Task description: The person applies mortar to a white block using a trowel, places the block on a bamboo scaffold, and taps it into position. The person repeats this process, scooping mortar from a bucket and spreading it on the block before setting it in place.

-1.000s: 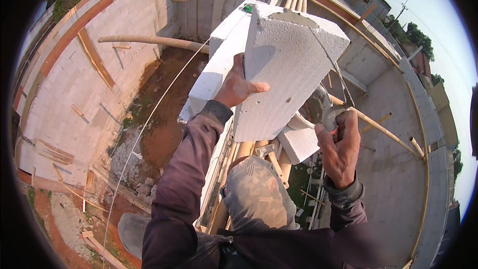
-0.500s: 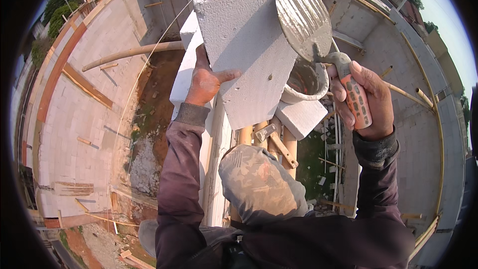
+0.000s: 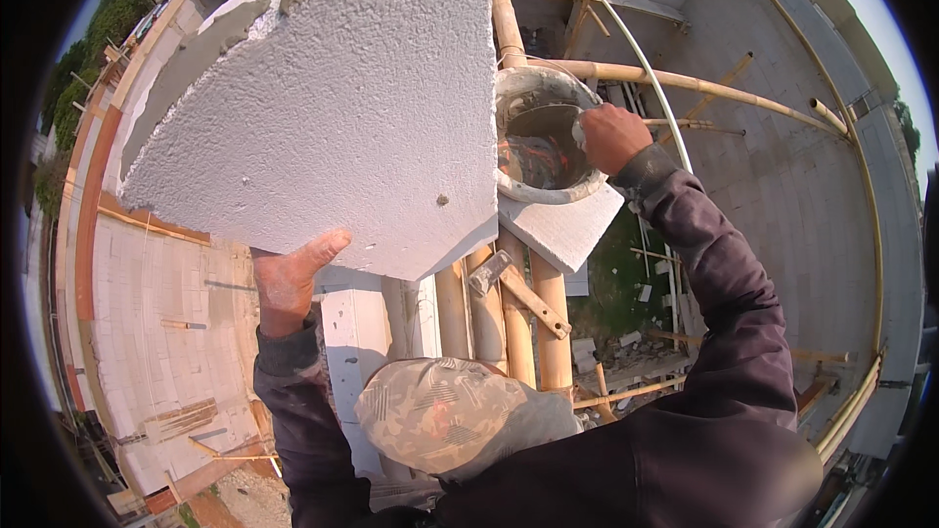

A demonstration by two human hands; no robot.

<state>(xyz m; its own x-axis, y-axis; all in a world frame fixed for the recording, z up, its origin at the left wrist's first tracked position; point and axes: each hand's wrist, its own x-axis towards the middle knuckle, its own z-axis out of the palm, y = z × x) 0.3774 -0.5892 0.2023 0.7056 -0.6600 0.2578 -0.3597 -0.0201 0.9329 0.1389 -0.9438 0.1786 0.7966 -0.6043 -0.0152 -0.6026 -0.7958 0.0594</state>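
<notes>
left hand (image 3: 290, 281) is under the lower edge of a large white aerated concrete block (image 3: 333, 108), thumb pressed flat against the block's rough face, the rest of the fingers clamped behind it and hidden. the block is held up and tilted, just left of the mortar bucket (image 3: 544, 142), its right edge overlapping the bucket's rim. a layer of grey mortar (image 3: 201, 49) covers the block's upper left face.

right hand (image 3: 608, 135) is at the right rim of the bucket, fingers curled together as if gripping something. what it grips is hidden inside the bucket; cannot tell the tool. the bucket is round, crusted with grey mortar, with wet grey mortar and an orange patch showing inside.

the bucket stands on a smaller white block piece (image 3: 567, 230), which rests on a row of bamboo poles (image 3: 509, 313) running below the bucket toward the person. a hammer (image 3: 518, 291) lies across the poles, just below the bucket. a long bamboo pole (image 3: 685, 78) runs off to the right of the bucket, and a white hose or pipe (image 3: 646, 64) curves above it.

below the poles, nearest the camera, a mortar-stained knee (image 3: 460, 416) in camouflage cloth. far below the bucket on the left, white block walls (image 3: 156, 303).
</notes>
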